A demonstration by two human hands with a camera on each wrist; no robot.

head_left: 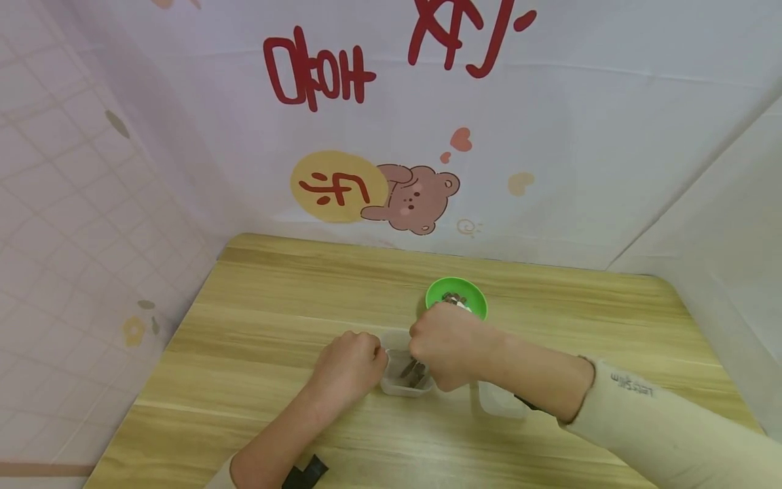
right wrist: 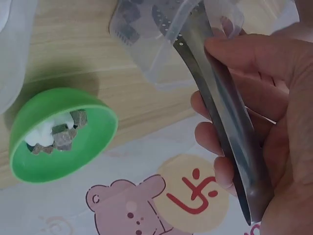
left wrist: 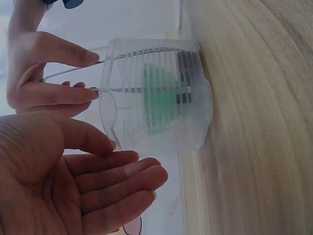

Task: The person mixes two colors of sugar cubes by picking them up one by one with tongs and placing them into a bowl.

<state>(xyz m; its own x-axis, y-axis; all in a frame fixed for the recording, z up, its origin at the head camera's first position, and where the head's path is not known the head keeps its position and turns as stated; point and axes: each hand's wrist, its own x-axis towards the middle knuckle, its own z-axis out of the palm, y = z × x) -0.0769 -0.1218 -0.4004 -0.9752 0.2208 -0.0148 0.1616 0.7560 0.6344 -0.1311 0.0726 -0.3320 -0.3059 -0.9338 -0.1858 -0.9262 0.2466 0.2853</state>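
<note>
My right hand (head_left: 451,345) grips metal tongs (right wrist: 220,98), thumb on one arm and curled fingers on the other. The tongs' perforated ends reach down into a clear plastic container (head_left: 407,391) on the table. Small dark chunks (left wrist: 185,61) show through its wall, near the bottom, beside the tong tips. My left hand (head_left: 351,367) is at the container's left side, thumb and index fingertip pinching its rim while the other fingers extend loosely. Behind the container is a green bowl (head_left: 481,300) holding several brown cubes (right wrist: 62,139) and something white.
A second clear plastic container (head_left: 502,402) stands to the right, partly under my right forearm. The wood-grain table (head_left: 275,292) meets a printed white cloth wall (head_left: 550,136) at the back. A black strap (head_left: 308,472) is at my left wrist.
</note>
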